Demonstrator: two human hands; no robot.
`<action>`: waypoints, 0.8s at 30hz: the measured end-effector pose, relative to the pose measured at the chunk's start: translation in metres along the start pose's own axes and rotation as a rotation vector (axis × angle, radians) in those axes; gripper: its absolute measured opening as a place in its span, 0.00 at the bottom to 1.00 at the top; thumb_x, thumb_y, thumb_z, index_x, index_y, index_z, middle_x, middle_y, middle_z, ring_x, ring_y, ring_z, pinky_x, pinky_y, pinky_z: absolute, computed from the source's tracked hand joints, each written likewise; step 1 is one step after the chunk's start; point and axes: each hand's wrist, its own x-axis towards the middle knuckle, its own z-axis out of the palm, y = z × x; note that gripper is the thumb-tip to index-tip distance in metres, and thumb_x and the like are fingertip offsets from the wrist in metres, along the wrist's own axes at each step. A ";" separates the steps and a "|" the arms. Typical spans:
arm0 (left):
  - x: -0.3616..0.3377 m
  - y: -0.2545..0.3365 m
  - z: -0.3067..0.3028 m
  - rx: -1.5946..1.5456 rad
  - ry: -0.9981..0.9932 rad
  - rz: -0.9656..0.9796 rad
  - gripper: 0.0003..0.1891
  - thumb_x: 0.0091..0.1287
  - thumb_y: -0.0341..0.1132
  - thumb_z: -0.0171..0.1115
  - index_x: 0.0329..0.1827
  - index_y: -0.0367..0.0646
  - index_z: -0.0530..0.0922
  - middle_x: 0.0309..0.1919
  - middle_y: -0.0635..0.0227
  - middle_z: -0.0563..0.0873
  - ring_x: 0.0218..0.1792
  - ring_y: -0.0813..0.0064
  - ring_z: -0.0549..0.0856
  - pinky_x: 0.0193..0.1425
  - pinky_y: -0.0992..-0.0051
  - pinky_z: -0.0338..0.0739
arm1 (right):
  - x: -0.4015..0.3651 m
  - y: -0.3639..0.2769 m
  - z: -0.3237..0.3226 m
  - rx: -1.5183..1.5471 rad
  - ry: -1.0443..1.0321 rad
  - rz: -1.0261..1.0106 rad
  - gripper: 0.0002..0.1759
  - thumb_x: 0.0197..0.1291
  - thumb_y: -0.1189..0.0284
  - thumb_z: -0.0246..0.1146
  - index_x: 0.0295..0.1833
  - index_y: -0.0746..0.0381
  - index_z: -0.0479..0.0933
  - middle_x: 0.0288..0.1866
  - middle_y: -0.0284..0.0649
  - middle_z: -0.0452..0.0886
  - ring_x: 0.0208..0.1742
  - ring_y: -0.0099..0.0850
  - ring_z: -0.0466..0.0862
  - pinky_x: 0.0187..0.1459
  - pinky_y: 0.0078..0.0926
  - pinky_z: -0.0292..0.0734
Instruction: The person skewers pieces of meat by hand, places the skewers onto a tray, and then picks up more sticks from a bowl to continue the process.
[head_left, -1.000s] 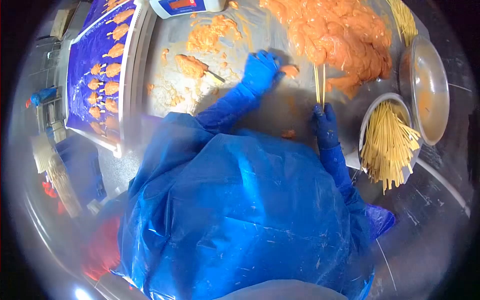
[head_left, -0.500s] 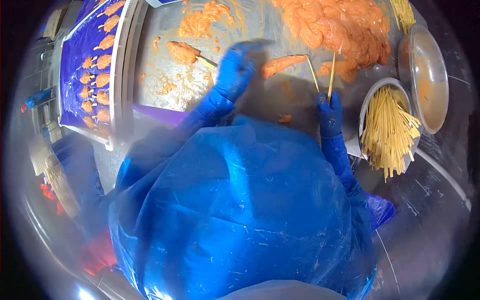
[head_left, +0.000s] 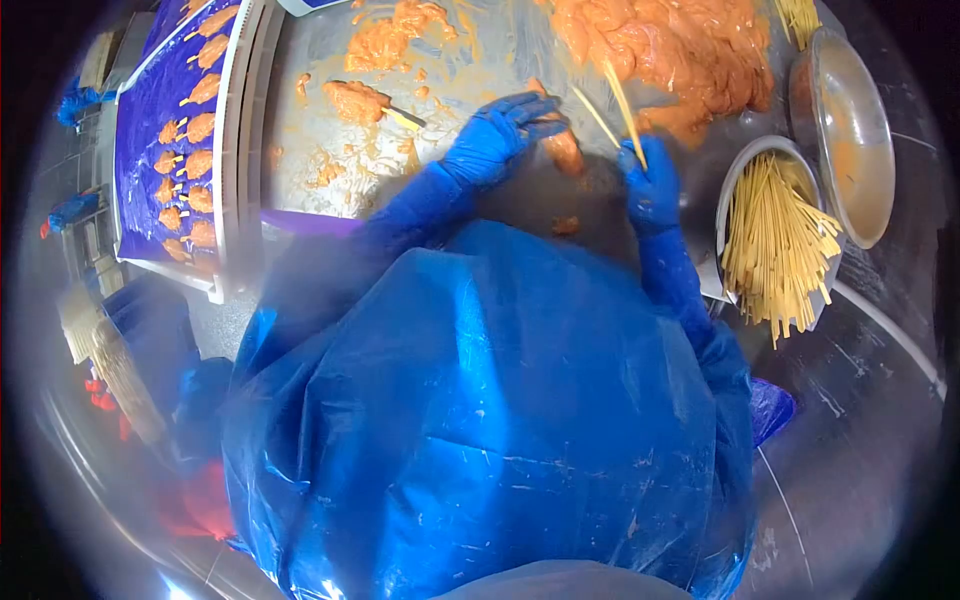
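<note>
My left hand (head_left: 505, 135), in a blue glove, lies across a strip of orange marinated raw meat (head_left: 565, 153). Its fingers reach over the strip's middle, and both ends of the meat show beyond them. In my gloved right hand (head_left: 652, 188) are thin wooden skewers (head_left: 622, 103), closed in the fingers. They point up and left at differing angles, near the large heap of marinated meat (head_left: 670, 55). To the left on the metal table (head_left: 480, 70) rests a skewered meat piece (head_left: 355, 101) with its pale stick end towards my left hand.
A container of wooden skewers (head_left: 775, 250) stands at right, beside a metal bowl (head_left: 855, 140). On the left, a white-rimmed tray (head_left: 235, 150) with purple lining holds rows of skewered meat. A smaller meat pile (head_left: 395, 35) lies at the back.
My left hand has moved right onto the meat strip, which now lies more upright in view. My right hand has shifted slightly up and left, and its skewers now tilt left.
</note>
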 end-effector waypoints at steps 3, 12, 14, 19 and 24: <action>-0.012 -0.007 -0.003 -0.008 0.010 -0.056 0.22 0.59 0.28 0.55 0.57 0.53 0.82 0.63 0.63 0.80 0.64 0.55 0.77 0.70 0.57 0.70 | -0.015 0.012 -0.025 -0.075 0.033 -0.027 0.11 0.66 0.72 0.62 0.52 0.62 0.80 0.39 0.33 0.79 0.40 0.21 0.75 0.45 0.23 0.73; 0.004 0.013 0.004 0.123 0.091 -0.064 0.15 0.60 0.37 0.65 0.51 0.54 0.85 0.51 0.71 0.86 0.56 0.61 0.81 0.63 0.60 0.73 | -0.085 0.055 -0.032 -0.213 0.006 -0.026 0.11 0.65 0.78 0.63 0.52 0.65 0.82 0.45 0.36 0.84 0.48 0.25 0.81 0.52 0.24 0.74; 0.004 0.001 0.023 -0.022 0.090 -0.033 0.13 0.58 0.36 0.66 0.47 0.53 0.86 0.47 0.69 0.87 0.53 0.60 0.82 0.58 0.59 0.76 | -0.085 0.058 -0.034 -0.196 -0.026 0.031 0.10 0.65 0.78 0.63 0.51 0.66 0.82 0.46 0.37 0.84 0.49 0.26 0.81 0.53 0.24 0.74; 0.006 0.000 0.031 -0.110 0.148 -0.015 0.11 0.57 0.35 0.66 0.43 0.52 0.86 0.43 0.66 0.87 0.48 0.59 0.84 0.55 0.59 0.77 | -0.078 0.032 -0.031 -0.129 -0.025 0.149 0.11 0.64 0.79 0.64 0.51 0.66 0.82 0.46 0.37 0.84 0.49 0.25 0.81 0.54 0.24 0.74; 0.007 0.000 0.031 -0.139 0.166 -0.009 0.11 0.55 0.33 0.67 0.42 0.52 0.87 0.43 0.65 0.88 0.47 0.60 0.84 0.53 0.60 0.78 | -0.076 0.036 -0.033 -0.048 0.048 0.170 0.11 0.63 0.80 0.65 0.51 0.66 0.82 0.44 0.36 0.84 0.49 0.25 0.80 0.54 0.23 0.73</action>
